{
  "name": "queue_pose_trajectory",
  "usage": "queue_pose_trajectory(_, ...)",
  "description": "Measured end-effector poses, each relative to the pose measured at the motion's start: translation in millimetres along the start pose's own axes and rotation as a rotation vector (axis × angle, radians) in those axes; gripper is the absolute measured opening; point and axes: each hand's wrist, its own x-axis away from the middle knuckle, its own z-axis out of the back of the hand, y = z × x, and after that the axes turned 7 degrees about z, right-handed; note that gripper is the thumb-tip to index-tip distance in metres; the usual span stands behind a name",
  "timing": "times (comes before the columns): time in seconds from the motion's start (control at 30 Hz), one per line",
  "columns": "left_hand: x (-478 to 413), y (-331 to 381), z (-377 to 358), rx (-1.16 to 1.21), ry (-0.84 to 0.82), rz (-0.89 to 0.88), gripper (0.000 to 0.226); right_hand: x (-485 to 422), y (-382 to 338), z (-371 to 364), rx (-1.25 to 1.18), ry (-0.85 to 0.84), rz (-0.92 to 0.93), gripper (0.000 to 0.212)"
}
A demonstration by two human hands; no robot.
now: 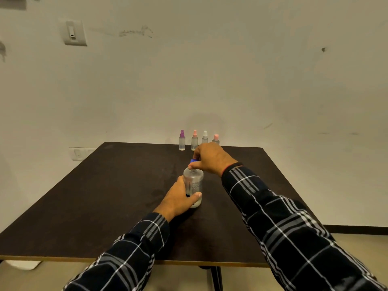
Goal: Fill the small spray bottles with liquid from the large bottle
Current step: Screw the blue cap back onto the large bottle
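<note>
Right hand (212, 157) sits on top of the large bottle (194, 181), its fingers and thumb curled round the blue cap (193, 161). The cap is mostly hidden under them, so I cannot tell whether it is seated or already loose. Left hand (178, 198) is wrapped round the lower body of the same bottle, with the thumb across the front near the base, bracing it.

The bottle stands upright near the middle of the desk (105, 196). Its long axis is vertical, with the cap end uppermost and the base apparently resting on the surface. A little pale liquid shows at the bottom and the rest looks clear.

The left forearm reaches the bottle from about 7 o'clock and the right from about 4 o'clock. The right wrist is arched so the hand comes down onto the cap from above.

The small spray bottles (194, 141) stand in a row of four at the far edge of the desk, at 12 o'clock from the large bottle and well apart from it. All are upright with their tops on. The right hand overlaps the two on the right of the row in this view and is the nearer hand to them.

The step in hand looks like unscrewing the cap. That turns on the cap lying directly under the right hand, in line with the bottle's axis, while the left hand holds the body against the twist.
</note>
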Motion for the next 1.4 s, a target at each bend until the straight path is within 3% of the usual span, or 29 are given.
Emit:
queue_pose_trajectory(0.47, 0, 1, 1, 0.015, 0.000, 0.005, 0.065, 8, -23, -25, -0.175, 0.234, -0.300, 0.035)
queue_pose_trajectory(0.6, -1, 0, 3, 0.014, -0.015, -0.011, 0.070, 13, -13, -23, -0.156, 0.170, -0.338, 0.069)
queue_pose_trajectory(0.67, -2, -1, 2, 0.006, 0.001, -0.028, 0.069, 14, -4, -16, -0.263, 0.140, -0.293, 0.082)
queue_pose_trajectory(0.7, -2, -2, 1, 0.003, 0.010, -0.034, 0.067, 14, -1, -13, -0.329, 0.119, -0.232, 0.080)
queue_pose_trajectory(0.8, -2, -3, 0, 0.000, 0.019, -0.036, 0.063, 14, 1, -8, -0.417, 0.029, -0.068, 0.045)
queue_pose_trajectory(0.9, -2, -4, 0, -0.004, 0.014, -0.044, 0.063, 10, 1, -10, -0.397, 0.073, -0.083, 0.030)
queue_pose_trajectory(1.07, -3, -6, 0, 0.002, 0.012, -0.042, 0.062, 4, -2, -18, -0.365, 0.127, -0.151, 0.024)
queue_pose_trajectory(1.4, -7, -6, -1, 0.002, -0.009, 0.002, 0.067, 8, -4, -34, -0.393, 0.244, -0.223, 0.032)
